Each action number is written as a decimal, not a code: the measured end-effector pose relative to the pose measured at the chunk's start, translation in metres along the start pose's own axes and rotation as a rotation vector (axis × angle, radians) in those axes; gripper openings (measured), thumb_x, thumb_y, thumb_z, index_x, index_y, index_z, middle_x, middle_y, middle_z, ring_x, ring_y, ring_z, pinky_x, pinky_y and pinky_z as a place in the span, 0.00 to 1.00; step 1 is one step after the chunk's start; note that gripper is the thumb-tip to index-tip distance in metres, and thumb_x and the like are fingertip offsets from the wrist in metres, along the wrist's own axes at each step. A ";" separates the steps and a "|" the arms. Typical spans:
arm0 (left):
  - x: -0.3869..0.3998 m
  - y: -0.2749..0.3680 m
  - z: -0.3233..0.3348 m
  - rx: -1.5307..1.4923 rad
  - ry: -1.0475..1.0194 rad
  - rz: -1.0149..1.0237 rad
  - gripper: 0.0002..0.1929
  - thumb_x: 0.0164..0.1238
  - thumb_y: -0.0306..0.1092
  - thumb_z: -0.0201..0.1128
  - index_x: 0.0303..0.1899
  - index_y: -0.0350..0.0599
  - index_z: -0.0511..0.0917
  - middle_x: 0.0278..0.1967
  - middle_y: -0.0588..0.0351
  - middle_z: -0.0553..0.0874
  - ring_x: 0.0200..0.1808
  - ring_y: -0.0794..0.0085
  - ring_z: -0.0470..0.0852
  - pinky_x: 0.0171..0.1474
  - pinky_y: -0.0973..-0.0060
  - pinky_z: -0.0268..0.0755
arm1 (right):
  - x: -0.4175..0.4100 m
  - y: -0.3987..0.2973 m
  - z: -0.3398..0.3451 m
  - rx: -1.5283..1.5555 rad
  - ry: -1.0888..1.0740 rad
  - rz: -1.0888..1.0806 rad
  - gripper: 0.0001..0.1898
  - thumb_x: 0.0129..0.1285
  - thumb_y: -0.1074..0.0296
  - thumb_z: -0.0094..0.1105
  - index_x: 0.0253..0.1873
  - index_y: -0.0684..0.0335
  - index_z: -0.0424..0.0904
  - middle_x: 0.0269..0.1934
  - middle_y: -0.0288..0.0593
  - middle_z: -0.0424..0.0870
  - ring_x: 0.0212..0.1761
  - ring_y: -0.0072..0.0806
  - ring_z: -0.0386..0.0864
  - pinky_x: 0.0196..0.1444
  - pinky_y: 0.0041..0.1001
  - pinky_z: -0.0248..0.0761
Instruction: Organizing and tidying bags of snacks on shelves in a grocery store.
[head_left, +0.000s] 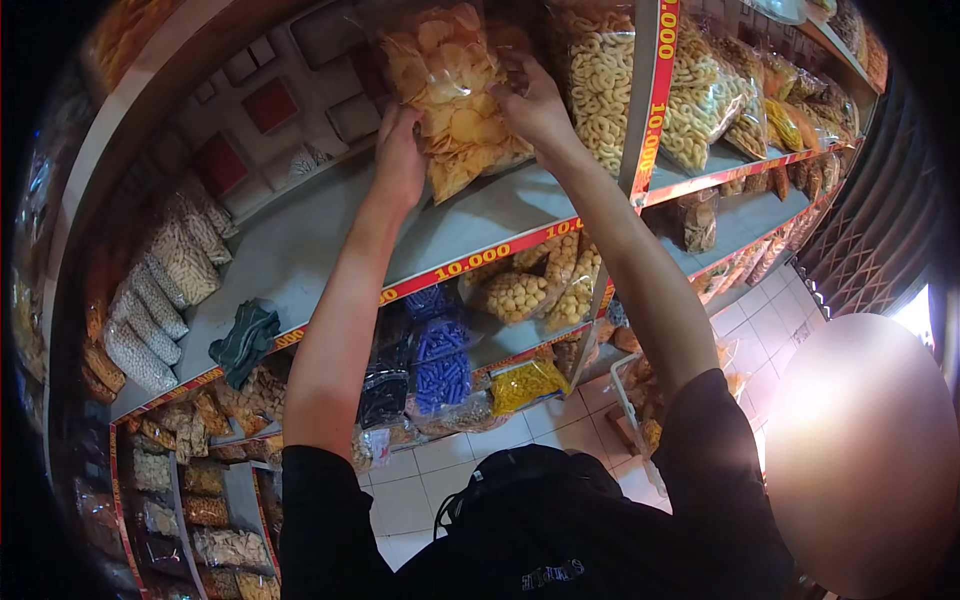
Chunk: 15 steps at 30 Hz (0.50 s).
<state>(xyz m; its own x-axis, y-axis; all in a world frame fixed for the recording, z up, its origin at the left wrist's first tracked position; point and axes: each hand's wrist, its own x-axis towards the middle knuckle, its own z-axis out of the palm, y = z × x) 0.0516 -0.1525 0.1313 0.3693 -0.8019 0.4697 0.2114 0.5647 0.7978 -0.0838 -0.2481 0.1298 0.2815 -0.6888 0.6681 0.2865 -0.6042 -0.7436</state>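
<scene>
A clear plastic bag of thin orange-yellow chips (454, 97) is held between my two hands over the grey shelf (322, 232). My left hand (401, 154) grips its left side, thumb against the plastic. On the bag's right side, near the top, my right hand (534, 105) holds on with bent fingers. The bag stands roughly upright, slightly tilted, its lower corner close to the shelf surface. Just right of my right hand is a large bag of pale ring-shaped snacks (600, 90). A crumpled dark green cloth (244, 342) hangs over the shelf's front edge.
Bags of small white snacks (139, 345) line the shelf's left end. An upright post (646, 112) with a red price strip divides the shelves. Lower down are blue-wrapped snacks (441, 367) and a yellow bag (529, 385). A white-rimmed basket (626, 405) stands on the tiled floor (420, 480).
</scene>
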 end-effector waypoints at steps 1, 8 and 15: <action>0.007 -0.006 0.001 0.020 0.017 -0.010 0.18 0.69 0.32 0.47 0.58 0.43 0.68 0.58 0.53 0.72 0.60 0.66 0.70 0.62 0.66 0.64 | 0.004 0.004 0.000 -0.135 0.069 -0.040 0.27 0.60 0.73 0.57 0.65 0.63 0.64 0.47 0.46 0.79 0.50 0.29 0.76 0.51 0.27 0.70; 0.034 -0.041 0.016 0.294 0.093 0.035 0.25 0.63 0.35 0.48 0.64 0.45 0.64 0.57 0.55 0.72 0.58 0.69 0.71 0.56 0.71 0.66 | 0.000 0.004 0.002 -0.369 0.264 0.008 0.29 0.56 0.75 0.53 0.65 0.62 0.61 0.50 0.59 0.75 0.53 0.51 0.74 0.57 0.36 0.66; 0.037 -0.046 0.042 0.212 0.141 -0.167 0.15 0.63 0.36 0.50 0.51 0.46 0.70 0.49 0.56 0.74 0.53 0.70 0.71 0.59 0.72 0.60 | 0.005 0.008 -0.003 -0.364 0.283 0.034 0.32 0.53 0.77 0.50 0.66 0.60 0.56 0.54 0.64 0.71 0.59 0.58 0.68 0.61 0.42 0.62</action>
<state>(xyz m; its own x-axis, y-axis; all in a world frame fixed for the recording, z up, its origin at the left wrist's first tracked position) 0.0171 -0.2159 0.1280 0.4709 -0.8364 0.2804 0.0914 0.3624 0.9275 -0.0824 -0.2576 0.1271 0.0091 -0.7622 0.6473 -0.0731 -0.6461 -0.7598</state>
